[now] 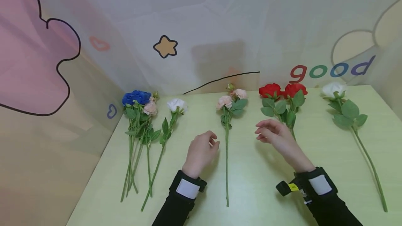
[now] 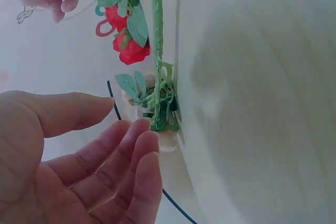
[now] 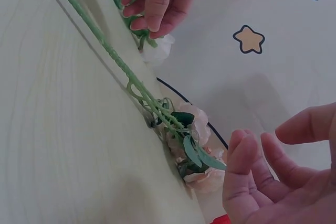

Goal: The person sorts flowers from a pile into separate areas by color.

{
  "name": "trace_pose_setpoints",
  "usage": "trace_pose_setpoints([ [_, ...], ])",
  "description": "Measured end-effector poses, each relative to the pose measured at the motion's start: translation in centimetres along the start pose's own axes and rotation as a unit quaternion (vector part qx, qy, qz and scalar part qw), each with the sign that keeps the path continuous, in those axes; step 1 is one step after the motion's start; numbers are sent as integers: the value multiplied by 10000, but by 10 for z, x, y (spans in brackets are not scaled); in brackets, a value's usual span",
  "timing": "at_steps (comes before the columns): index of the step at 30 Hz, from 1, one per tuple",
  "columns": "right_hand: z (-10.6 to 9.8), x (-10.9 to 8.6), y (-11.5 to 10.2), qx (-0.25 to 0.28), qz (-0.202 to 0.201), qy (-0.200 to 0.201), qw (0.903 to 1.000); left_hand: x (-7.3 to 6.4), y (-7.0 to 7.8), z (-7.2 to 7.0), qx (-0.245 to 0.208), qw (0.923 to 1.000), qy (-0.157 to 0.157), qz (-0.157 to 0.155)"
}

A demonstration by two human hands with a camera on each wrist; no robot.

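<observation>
A pale pink rose stem (image 1: 227,156) with two blooms and a bud lies lengthwise on the table between my hands. My left hand (image 1: 202,152) hovers just left of that stem, fingers loosely bent and holding nothing. In the left wrist view, a gap shows between thumb and fingertips (image 2: 144,135). On the other side, my right hand (image 1: 277,138) hangs above the table near the red roses (image 1: 270,90), partly covering their stems. Its fingers are relaxed, and nothing is between them in the right wrist view, where the pink blooms (image 3: 197,124) appear beyond.
At the left lie blue roses (image 1: 136,97) with a pink bloom (image 1: 150,108) beside them, and a white rose (image 1: 177,105) with its stem slanting. Another white rose (image 1: 334,89) lies at the far right. A printed cloth (image 1: 188,9) hangs behind the table (image 1: 251,198).
</observation>
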State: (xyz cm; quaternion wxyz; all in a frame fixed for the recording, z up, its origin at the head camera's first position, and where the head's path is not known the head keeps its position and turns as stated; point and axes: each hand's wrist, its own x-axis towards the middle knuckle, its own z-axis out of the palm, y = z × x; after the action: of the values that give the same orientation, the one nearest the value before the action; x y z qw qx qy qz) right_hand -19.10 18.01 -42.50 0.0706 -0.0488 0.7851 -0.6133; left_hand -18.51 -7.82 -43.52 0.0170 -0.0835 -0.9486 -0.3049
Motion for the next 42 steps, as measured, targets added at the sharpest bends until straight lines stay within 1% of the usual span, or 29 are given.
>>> trace_pose_setpoints([
  [6,11,1,-2,197,-8,-192,9996,-6,-5,-9,22,9998,217,-5],
  [11,27,1,-6,365,75,-457,9983,-10,-11,-18,65,9994,351,-5],
  [15,42,2,-11,558,157,-607,9965,-14,-19,-27,168,9987,471,-6],
  [18,52,4,-14,668,164,-673,9954,-16,-29,-34,314,9981,536,-39],
  [21,61,5,-17,753,167,-646,9949,-19,-38,-40,538,9967,595,-106],
  [28,85,10,-26,955,193,-433,9943,-27,-62,-58,958,9921,643,-494],
  [35,118,12,-30,1425,140,69,9897,-35,-87,-77,1276,9880,727,-484],
  [38,131,12,-32,1651,271,26,9859,-38,-97,-88,1388,9861,690,-598],
  [42,143,15,-34,2027,560,-123,9776,-43,-109,-108,1494,9827,605,-915],
])
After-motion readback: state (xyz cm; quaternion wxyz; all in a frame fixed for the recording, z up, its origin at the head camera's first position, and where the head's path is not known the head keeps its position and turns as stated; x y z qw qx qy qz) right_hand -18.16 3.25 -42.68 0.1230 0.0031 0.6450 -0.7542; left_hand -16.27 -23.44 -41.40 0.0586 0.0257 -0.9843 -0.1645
